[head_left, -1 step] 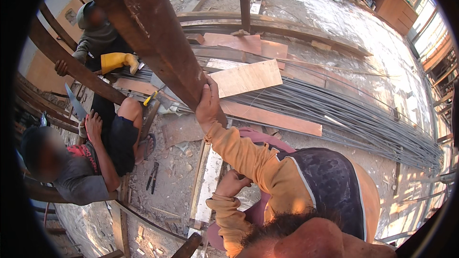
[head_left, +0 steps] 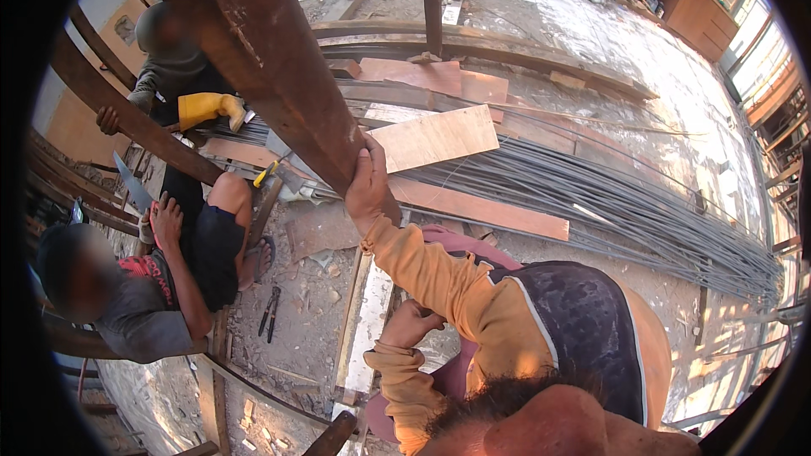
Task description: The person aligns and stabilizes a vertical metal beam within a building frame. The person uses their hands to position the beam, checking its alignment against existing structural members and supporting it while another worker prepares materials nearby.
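My right hand (head_left: 367, 187) grips the lower part of a thick dark wooden beam (head_left: 266, 59), which slants up to the upper left. Its fingers wrap around the beam's edge, some hidden behind it. My left hand (head_left: 409, 325) is lower, curled closed by my bent leg; anything inside its fingers is hidden. On the left, a seated co-worker's hand (head_left: 166, 218) holds a handsaw (head_left: 133, 181) with its blade pointing up. Behind, another person's hand (head_left: 108, 120) rests on a curved-looking timber (head_left: 139, 122). Black pliers (head_left: 269, 314) lie on the dusty ground.
A bundle of steel rods (head_left: 617, 211) stretches right, with a pale board (head_left: 439, 139) and a reddish plank (head_left: 486, 209) over it. A yellow boot (head_left: 209, 110) and a yellow-handled tool (head_left: 266, 173) are left of the beam. An upright post (head_left: 432, 4) stands behind.
The co-worker's handsaw has tilted slightly to the left with the hand on it. Both of my hands and the beam have stayed put.
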`<state>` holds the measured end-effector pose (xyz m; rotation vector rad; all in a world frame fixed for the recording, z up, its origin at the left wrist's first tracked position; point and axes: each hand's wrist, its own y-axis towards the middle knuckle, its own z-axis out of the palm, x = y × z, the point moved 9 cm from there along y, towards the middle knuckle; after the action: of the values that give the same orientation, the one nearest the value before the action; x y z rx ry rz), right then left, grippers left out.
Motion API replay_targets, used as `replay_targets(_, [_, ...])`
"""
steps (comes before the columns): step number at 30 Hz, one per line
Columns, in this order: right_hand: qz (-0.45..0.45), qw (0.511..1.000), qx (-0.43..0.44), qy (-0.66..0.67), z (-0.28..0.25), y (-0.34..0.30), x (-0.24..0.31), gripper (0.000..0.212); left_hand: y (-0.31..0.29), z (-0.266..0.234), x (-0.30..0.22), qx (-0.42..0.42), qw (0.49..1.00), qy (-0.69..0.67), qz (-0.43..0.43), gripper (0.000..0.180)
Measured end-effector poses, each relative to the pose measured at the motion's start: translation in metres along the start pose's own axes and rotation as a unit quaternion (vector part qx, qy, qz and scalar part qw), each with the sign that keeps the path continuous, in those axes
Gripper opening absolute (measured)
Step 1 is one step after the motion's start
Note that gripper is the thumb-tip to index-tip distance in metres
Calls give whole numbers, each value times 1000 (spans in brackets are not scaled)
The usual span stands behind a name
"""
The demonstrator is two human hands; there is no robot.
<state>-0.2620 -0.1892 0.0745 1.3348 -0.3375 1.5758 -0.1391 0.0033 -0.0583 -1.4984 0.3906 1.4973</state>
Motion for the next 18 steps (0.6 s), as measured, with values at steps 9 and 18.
replay_targets(9, [37,998,-1,56,6,-4,1,41,-4,2,-26,12,997,64,-28,36])
replay_targets(18, [61,997,33,24,13,-18,10,46,-13,2,-24,-2,989,146,37,37])
